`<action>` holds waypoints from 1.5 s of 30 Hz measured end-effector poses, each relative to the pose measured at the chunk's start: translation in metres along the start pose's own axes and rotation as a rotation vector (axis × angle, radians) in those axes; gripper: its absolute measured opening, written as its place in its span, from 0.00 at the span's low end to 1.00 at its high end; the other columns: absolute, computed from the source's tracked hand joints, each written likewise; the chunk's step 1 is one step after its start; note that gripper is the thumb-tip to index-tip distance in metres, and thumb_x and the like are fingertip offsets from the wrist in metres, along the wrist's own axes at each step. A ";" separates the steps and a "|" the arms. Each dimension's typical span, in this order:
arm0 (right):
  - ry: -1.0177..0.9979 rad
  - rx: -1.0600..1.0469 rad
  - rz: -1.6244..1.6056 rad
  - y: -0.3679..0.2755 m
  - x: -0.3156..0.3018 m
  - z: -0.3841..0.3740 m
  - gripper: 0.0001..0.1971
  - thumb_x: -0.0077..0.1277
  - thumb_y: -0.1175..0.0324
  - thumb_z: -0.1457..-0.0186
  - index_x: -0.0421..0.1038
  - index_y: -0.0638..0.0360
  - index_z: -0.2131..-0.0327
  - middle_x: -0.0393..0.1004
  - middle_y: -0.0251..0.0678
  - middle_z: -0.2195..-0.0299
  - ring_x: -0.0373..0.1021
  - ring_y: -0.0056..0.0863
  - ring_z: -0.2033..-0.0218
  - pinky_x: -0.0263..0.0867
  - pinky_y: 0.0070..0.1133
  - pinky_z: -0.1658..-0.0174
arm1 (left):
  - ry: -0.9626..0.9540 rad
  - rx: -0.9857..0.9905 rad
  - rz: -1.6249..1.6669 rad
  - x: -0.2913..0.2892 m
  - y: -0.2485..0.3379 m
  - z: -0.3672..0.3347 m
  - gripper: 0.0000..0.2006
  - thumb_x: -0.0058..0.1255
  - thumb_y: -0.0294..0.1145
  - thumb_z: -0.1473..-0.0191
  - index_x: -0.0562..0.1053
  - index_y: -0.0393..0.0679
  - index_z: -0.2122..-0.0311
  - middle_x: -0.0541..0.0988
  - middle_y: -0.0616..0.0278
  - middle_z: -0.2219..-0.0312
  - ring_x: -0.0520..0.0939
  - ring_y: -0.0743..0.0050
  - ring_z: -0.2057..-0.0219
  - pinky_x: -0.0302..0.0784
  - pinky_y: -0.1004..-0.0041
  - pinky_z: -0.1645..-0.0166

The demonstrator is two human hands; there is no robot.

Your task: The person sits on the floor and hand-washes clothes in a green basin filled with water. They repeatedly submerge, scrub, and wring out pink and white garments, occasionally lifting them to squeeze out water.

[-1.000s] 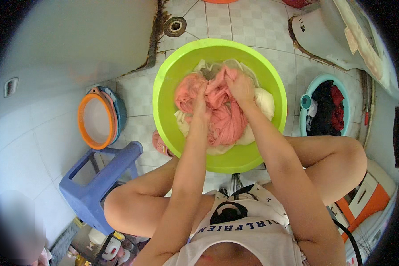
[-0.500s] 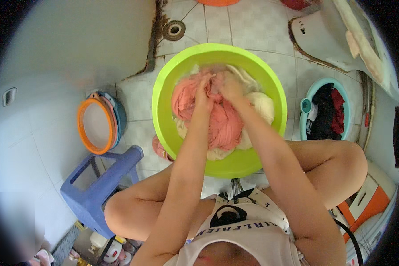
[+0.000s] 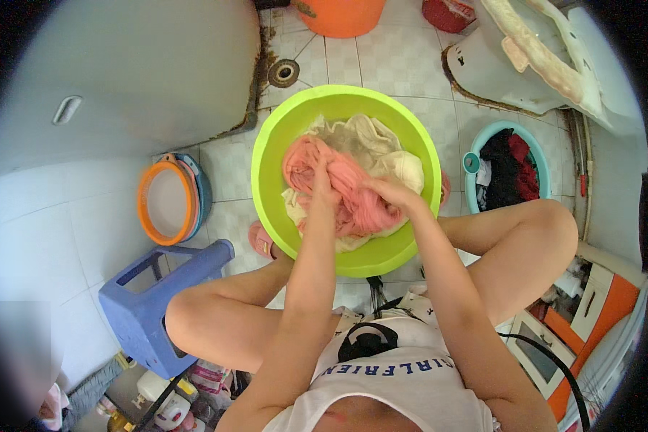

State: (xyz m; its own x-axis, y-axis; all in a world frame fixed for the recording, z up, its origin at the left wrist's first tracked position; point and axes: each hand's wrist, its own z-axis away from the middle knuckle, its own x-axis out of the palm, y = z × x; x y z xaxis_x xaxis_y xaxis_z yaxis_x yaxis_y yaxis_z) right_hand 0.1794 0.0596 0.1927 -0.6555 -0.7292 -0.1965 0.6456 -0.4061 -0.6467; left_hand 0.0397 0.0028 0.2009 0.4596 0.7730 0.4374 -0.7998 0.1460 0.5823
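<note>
A lime-green basin [image 3: 268, 180] stands on the floor between my legs. Wet pink cloth [image 3: 347, 176] lies bunched in it, on top of cream-white cloth [image 3: 403, 167] partly in cloudy water. My left hand [image 3: 325, 186] is closed on the pink cloth near its middle, fingers sunk into the folds. On the right end of the same cloth, my right hand [image 3: 392, 191] grips with the thumb side up, its fingertips partly hidden by fabric. The cloth looks twisted into a thick roll between and beyond the hands.
Nested basins [image 3: 167, 205] and a blue plastic stool [image 3: 173, 277] stand on the left. To the right is a turquoise tub [image 3: 473, 189] of dark and red clothes. An orange bucket [image 3: 342, 18], a floor drain [image 3: 284, 73] and a toilet [image 3: 493, 75] lie farther off.
My hands have come nearer and the right has shifted to the right end of the pink cloth. The cloth, loosely spread before, is now gathered into a roll. The view has tilted slightly.
</note>
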 end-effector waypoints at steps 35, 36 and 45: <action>-0.676 -0.554 0.011 -0.006 0.004 0.059 0.34 0.64 0.67 0.56 0.61 0.63 0.45 0.68 0.34 0.49 0.64 0.22 0.50 0.59 0.21 0.44 | -0.556 0.247 -0.311 -0.021 0.016 0.065 0.17 0.43 0.33 0.42 0.66 0.35 0.50 0.74 0.54 0.57 0.77 0.63 0.57 0.75 0.67 0.53; -0.719 -0.478 0.044 0.000 0.008 0.054 0.35 0.65 0.67 0.57 0.61 0.63 0.45 0.69 0.34 0.49 0.64 0.22 0.50 0.59 0.21 0.44 | -0.512 0.284 -0.250 -0.009 0.020 0.082 0.17 0.44 0.33 0.43 0.66 0.35 0.50 0.74 0.55 0.57 0.77 0.64 0.57 0.75 0.67 0.53; -0.851 -0.531 -0.196 -0.022 0.017 0.083 0.33 0.66 0.69 0.59 0.65 0.64 0.48 0.71 0.31 0.53 0.66 0.21 0.53 0.62 0.20 0.48 | -0.253 0.331 -0.069 0.011 0.088 0.118 0.12 0.47 0.31 0.44 0.68 0.40 0.55 0.75 0.62 0.61 0.77 0.72 0.58 0.74 0.71 0.54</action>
State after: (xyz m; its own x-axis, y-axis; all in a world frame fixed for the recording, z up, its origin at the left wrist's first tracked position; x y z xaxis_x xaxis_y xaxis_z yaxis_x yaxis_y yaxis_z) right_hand 0.1867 0.0103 0.2649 -0.1019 -0.9098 0.4024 0.1642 -0.4143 -0.8952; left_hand 0.0200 -0.0490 0.3379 0.6208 0.5864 0.5203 -0.6157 -0.0462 0.7866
